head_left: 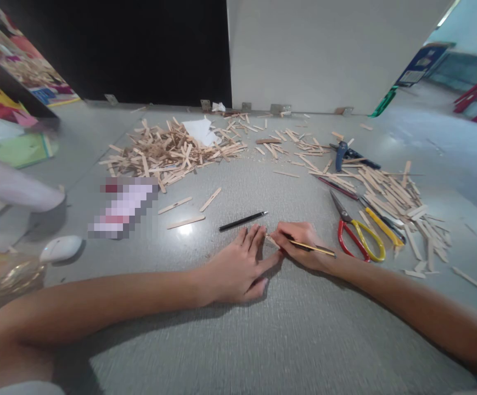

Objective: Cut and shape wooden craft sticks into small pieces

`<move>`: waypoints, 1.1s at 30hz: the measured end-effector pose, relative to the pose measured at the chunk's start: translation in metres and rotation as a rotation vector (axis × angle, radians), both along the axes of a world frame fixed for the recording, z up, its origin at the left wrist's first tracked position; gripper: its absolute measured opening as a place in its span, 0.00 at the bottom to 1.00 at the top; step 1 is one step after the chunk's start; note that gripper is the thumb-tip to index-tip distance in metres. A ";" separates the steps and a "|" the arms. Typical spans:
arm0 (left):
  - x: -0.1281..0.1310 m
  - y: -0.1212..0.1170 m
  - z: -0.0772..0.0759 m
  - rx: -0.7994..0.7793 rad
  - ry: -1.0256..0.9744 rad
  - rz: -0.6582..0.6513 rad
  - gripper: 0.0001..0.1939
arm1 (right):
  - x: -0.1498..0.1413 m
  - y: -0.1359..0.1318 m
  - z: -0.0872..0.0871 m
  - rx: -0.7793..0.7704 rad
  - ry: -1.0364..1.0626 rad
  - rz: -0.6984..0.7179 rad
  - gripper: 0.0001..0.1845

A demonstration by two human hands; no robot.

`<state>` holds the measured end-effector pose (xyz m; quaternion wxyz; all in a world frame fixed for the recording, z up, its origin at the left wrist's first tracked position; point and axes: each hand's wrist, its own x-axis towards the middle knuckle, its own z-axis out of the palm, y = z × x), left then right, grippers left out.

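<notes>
My right hand (298,238) grips a yellow-and-black pencil (316,250) with the fingers pinched near its point, low over the table. My left hand (238,269) lies flat with its fingers spread, the fingertips close to the right hand. Between the two hands a small piece of wooden stick (271,240) shows; the fingers cover most of it. Just beyond the left hand lies a black pen (242,221). Several loose craft sticks (186,222) rest further left of the pen.
A heap of craft sticks (168,151) with white tissue (201,131) lies at the back left. To the right are scissors (345,219), a yellow cutter (384,226), a blue-handled tool (340,156) and more cut sticks (386,189). A white mouse (61,248) sits left. Upright panels (324,55) stand behind.
</notes>
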<state>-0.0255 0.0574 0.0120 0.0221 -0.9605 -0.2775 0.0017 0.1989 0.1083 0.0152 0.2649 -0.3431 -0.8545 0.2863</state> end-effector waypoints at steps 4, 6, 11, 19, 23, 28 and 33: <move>-0.002 0.001 -0.003 -0.021 -0.034 -0.005 0.39 | 0.000 0.000 -0.003 0.042 -0.001 0.007 0.26; -0.003 0.001 -0.006 -0.040 -0.063 0.001 0.40 | 0.001 0.000 -0.005 0.065 -0.004 0.010 0.26; -0.004 0.000 -0.007 -0.054 -0.094 0.008 0.39 | 0.003 0.000 -0.006 0.124 -0.018 0.049 0.24; -0.006 0.001 -0.004 -0.050 -0.077 0.015 0.37 | 0.007 -0.003 -0.009 0.227 -0.042 0.122 0.21; -0.006 0.000 -0.004 -0.055 -0.069 0.027 0.36 | 0.008 -0.003 -0.009 0.237 -0.060 0.154 0.22; -0.007 0.000 -0.004 -0.055 -0.072 0.029 0.35 | 0.009 -0.003 -0.007 0.217 -0.066 0.157 0.21; -0.007 0.001 -0.005 -0.040 -0.053 0.007 0.36 | 0.010 -0.005 -0.008 0.187 -0.034 0.073 0.22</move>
